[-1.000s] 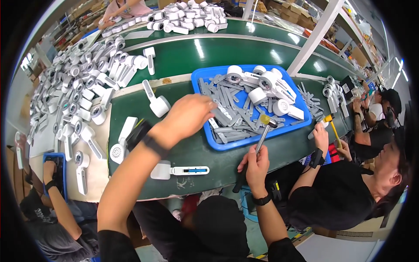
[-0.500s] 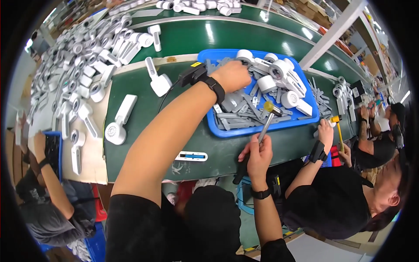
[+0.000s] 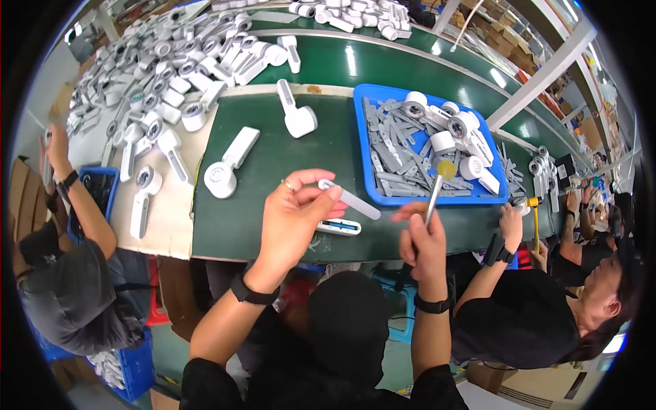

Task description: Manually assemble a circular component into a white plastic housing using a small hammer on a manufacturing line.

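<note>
Grey flat strip [image 3: 350, 199], smooth plastic with rounded ends, pinched between thumb and fingertips of left hand [image 3: 295, 217] at frame centre, held above the green tabletop [image 3: 273, 164]. Right hand [image 3: 425, 244] closed around the slim shaft of a small mallet [image 3: 437, 184], yellowish head up. Likely step: part picked, ready for fitting. Next move probably calls for seating the strip on the white-and-blue piece [image 3: 339, 227] lying just below. Blue tray [image 3: 362, 147], upper right, holds more grey strips and white round housings.

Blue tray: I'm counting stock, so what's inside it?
The blue tray holds a heap of flat grey strips with white round-headed parts on top. Its floor and any lower pieces are covered.
</note>
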### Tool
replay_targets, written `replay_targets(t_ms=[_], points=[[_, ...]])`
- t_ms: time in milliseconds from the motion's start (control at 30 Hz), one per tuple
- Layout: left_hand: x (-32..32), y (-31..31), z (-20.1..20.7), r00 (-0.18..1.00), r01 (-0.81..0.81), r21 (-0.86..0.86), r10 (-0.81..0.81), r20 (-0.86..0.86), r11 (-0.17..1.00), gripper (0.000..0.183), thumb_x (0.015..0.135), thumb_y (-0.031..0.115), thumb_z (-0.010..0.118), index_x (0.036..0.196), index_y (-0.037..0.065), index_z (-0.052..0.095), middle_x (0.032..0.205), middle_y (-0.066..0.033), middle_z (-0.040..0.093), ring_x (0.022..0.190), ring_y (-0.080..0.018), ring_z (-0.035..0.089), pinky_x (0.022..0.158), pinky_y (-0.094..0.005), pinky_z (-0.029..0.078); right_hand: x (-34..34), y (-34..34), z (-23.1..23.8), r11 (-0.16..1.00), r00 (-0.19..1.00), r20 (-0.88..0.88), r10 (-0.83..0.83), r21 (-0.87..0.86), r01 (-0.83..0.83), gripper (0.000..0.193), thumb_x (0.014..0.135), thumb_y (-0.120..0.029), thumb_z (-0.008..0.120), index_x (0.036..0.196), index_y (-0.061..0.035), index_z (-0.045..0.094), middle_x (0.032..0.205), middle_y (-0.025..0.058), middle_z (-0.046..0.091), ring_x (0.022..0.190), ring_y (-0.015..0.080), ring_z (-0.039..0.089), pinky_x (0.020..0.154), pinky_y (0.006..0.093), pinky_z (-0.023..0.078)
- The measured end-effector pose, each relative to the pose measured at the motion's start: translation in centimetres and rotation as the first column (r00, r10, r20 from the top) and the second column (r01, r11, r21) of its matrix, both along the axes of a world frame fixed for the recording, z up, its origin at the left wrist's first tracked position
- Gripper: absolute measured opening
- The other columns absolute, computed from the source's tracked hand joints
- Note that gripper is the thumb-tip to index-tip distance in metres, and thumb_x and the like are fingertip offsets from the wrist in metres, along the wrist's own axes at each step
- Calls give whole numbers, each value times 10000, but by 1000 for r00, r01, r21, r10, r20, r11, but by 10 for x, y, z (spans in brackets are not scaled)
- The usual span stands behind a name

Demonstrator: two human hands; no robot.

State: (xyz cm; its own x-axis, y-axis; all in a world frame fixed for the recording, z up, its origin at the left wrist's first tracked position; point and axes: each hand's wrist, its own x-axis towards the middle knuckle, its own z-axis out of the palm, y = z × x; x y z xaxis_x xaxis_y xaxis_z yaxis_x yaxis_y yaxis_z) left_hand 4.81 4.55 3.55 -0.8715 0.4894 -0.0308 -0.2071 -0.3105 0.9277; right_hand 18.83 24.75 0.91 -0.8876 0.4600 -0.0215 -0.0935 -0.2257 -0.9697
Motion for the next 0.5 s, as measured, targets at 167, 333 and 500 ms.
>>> replay_targets(t_ms=[167, 333, 500], points=[[8, -14, -21, 994, -27, 12, 26, 103, 1000, 258, 1011, 48, 728, 1215, -45, 602, 960, -142, 779, 900, -146, 764, 817, -279, 631, -25, -41, 6, 993, 989, 110, 96, 62, -103, 218, 1079, -163, 647, 1208, 13, 649, 894, 103, 718, 446, 32, 426, 394, 208, 292], [5, -31, -25, 913, -187, -286, 59, -404, 940, 372, 930, 84, 805, 1255, 12, 640, 1120, -148, 761, 1049, -265, 748, 912, -387, 603, -28, -42, -6, 983, 985, 169, 38, 169, -67, 163, 1048, -162, 707, 1065, -9, 654, 846, 71, 715, 459, 30, 435, 403, 206, 305], [-14, -58, -47, 324, -466, -428, -301, -897, 775, 507, 722, 240, 931, 1176, 93, 759, 1460, -98, 634, 1413, -340, 539, 1194, -563, 402, -27, -27, -13, 996, 972, 225, -67, 70, 52, 146, 1041, -154, 715, 1053, -24, 652, 831, 56, 702, 460, 34, 428, 404, 205, 307]])
